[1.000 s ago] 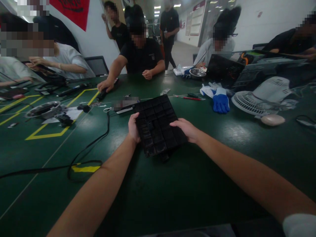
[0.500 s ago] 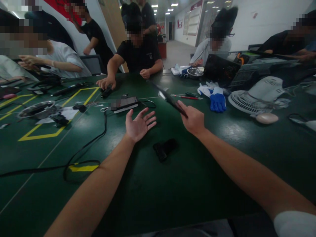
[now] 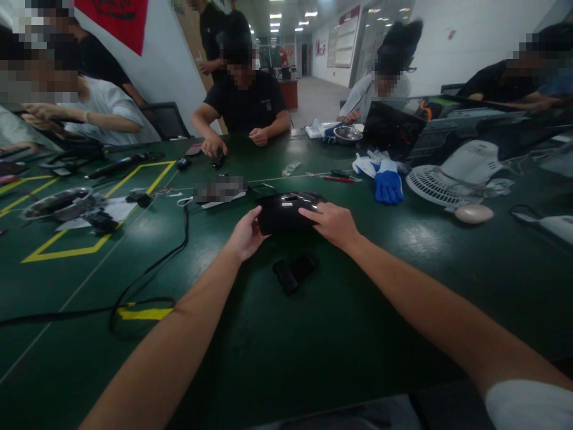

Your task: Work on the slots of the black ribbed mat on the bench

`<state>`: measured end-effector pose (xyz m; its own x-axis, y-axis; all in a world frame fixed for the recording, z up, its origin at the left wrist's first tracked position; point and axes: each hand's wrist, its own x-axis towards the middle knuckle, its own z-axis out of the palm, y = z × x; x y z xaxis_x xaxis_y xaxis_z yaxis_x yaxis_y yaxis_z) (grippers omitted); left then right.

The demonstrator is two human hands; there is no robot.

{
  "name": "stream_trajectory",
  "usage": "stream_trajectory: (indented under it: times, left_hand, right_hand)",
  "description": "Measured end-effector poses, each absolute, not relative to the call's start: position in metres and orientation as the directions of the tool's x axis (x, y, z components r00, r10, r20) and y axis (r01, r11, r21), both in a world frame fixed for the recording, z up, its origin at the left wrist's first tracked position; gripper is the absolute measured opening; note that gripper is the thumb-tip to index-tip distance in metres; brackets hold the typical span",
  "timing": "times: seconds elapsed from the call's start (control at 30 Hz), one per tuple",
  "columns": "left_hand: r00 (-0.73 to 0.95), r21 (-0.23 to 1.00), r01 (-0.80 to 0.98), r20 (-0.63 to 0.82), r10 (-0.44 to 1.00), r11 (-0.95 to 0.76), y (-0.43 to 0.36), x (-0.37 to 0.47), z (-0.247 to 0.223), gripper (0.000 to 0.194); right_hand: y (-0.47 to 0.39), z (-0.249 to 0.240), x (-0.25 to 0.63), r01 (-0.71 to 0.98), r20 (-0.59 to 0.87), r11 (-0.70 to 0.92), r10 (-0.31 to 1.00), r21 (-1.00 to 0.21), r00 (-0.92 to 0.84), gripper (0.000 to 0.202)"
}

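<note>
A glossy black curved panel (image 3: pixel 286 216) is held up between my two hands above the green table (image 3: pixel 340 334). My left hand (image 3: pixel 246 234) is closed on its left end, thumb along the near side. At the right end my right hand (image 3: pixel 335 224) grips it, with the index finger lying across the shiny face. Light reflects off its top, and its underside is hidden. Below the panel, on the tabletop, lies a small black T-shaped piece (image 3: pixel 294 272), which neither hand touches.
Behind the panel are a phone-like device (image 3: pixel 219 192) and a red pen (image 3: pixel 338 178). Blue-white gloves (image 3: pixel 387 182) and a white fan part (image 3: pixel 452 179) lie to the right. A black cable (image 3: pixel 154 263) curls on the left, near yellow tape (image 3: pixel 67 257). Several people sit around the table.
My left hand has closed on the panel's left end. The panel has turned from edge-on to show its broad glossy face, and my right hand still holds it.
</note>
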<state>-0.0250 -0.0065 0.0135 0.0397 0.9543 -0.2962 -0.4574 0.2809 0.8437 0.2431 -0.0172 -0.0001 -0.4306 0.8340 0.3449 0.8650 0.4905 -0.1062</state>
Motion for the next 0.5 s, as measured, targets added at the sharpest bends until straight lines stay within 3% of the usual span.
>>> stream_trajectory:
  times: [0.37,0.5]
  left_hand:
    - [-0.055,0.919,-0.337,-0.236,0.970,0.204,-0.013,-0.020,0.016,0.027]
    - [-0.111,0.944,-0.287,-0.200,0.974,0.161,-0.008,-0.021,0.011,0.039]
  right_hand:
    - [-0.013,0.001,0.256,0.849,0.210,0.452,0.890,-0.275,-0.405,0.097]
    - [-0.024,0.000,0.255,0.845,0.220,0.413,0.908,-0.339,-0.356,0.083]
